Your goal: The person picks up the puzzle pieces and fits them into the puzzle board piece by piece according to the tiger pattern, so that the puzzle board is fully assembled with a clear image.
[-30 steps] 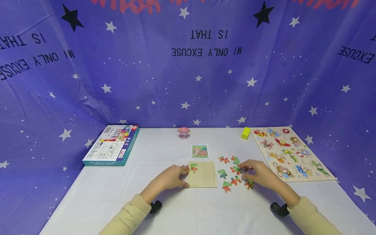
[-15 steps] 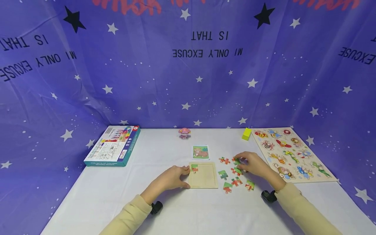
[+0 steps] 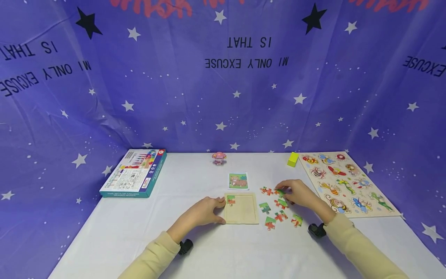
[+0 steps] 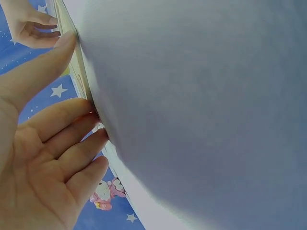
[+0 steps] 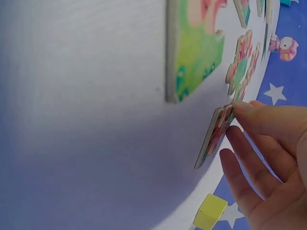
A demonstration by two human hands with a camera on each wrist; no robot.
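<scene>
Head view alone shows 1 puzzle piece [image 3: 231,199] inside the tray [image 3: 244,212]

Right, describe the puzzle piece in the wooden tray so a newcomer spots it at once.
On the white table, find the square wooden tray whose left edge the left hand touches. In its upper left corner, as the head camera sees it, lies a small red-and-green puzzle piece. It is the only one inside; the other pieces are to the tray's right.
</scene>
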